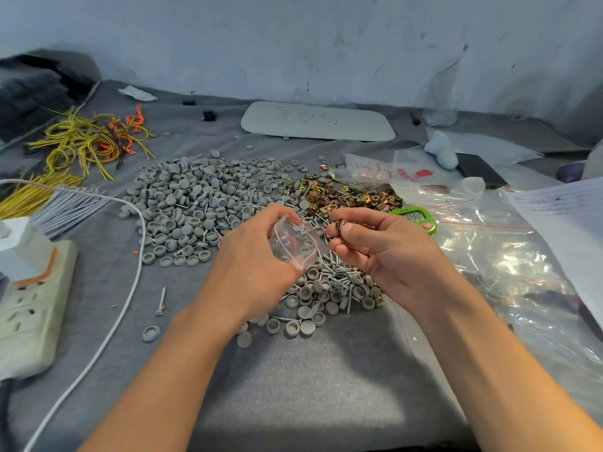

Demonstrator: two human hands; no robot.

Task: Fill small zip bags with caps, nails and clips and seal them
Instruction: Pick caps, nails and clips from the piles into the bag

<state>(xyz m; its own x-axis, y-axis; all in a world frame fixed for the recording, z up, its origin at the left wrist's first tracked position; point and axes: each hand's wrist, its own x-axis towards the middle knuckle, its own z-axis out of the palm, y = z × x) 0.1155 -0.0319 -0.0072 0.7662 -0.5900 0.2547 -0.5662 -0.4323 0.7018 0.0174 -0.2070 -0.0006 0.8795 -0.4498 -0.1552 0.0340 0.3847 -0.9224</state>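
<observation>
Left hand (257, 256) pinches the zip bag (295, 244) open; right hand (381, 249) beside it clutches clips (342, 225), which could miss its mouth.

On the bench (293, 370), the heap of caps (195, 203) lies centre-left. The clips (346, 194) are just to its right, and the nails (336, 275) spill nearer, in front of both. The small zip bag (295, 243) sits in the left grip (257, 256), above the nails. A power strip (29, 314) lies far left with loose wires (91, 138) behind it. A flat board (316, 120) lies at the back and large plastic bags (505, 265) to the right.
</observation>
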